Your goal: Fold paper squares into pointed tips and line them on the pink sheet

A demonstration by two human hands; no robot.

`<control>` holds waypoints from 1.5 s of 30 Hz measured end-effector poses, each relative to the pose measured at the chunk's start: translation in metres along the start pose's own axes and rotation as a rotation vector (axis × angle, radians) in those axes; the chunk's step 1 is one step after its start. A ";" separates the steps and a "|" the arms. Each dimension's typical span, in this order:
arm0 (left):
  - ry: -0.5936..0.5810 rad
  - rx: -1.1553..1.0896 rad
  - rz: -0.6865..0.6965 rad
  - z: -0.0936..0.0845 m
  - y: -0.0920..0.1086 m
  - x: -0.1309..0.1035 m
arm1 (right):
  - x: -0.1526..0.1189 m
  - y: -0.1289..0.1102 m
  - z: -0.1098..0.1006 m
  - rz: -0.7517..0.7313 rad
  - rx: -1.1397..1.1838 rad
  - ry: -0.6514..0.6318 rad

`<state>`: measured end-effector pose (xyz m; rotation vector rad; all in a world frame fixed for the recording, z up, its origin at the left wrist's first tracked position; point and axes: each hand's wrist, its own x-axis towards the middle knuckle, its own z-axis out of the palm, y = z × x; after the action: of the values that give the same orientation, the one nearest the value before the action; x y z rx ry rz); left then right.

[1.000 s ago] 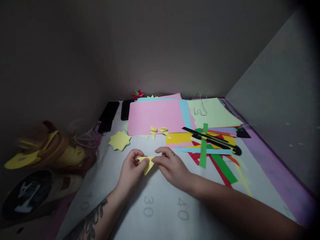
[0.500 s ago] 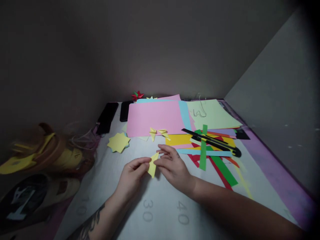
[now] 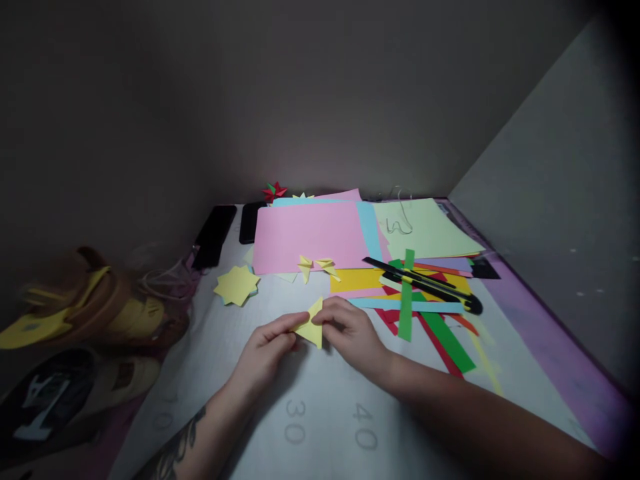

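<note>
A small piece of folded yellow paper (image 3: 314,325), roughly triangular, is held up between both hands over the mat. My left hand (image 3: 270,343) pinches its left corner between thumb and fingers. On the right edge, my right hand (image 3: 351,333) grips it, thumb and curled fingers closed. Just beyond the hands lie two small folded yellow pieces (image 3: 305,268), partly on a pink sheet (image 3: 307,237). A yellow star-shaped paper (image 3: 237,285) rests to the left, with another layer under it.
Two black cutters (image 3: 430,287) lie across coloured paper strips (image 3: 440,337) at the right. Green sheets (image 3: 425,230), two dark phones (image 3: 216,233) and a red paper star (image 3: 275,192) are at the back. Pots (image 3: 115,300) stand along the left edge. Walls close off the back and right.
The folded yellow paper has turned and shifted slightly right, showing a wider face. My right fingers, spread before, have curled closed on its right edge. My left hand still pinches it.
</note>
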<state>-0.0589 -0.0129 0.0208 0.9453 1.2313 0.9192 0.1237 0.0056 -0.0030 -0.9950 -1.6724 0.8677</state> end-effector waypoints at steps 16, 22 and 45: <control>0.151 0.432 0.520 0.001 0.005 -0.002 | -0.001 -0.006 0.001 0.023 0.125 0.018; 0.202 0.338 0.444 0.006 -0.001 -0.003 | -0.003 -0.007 0.008 0.166 0.203 0.074; 0.067 0.073 0.088 0.010 -0.003 0.003 | 0.000 -0.006 0.011 0.409 0.371 -0.004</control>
<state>-0.0488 -0.0116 0.0180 1.0409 1.2955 0.9878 0.1113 0.0024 -0.0006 -1.0853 -1.2612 1.3920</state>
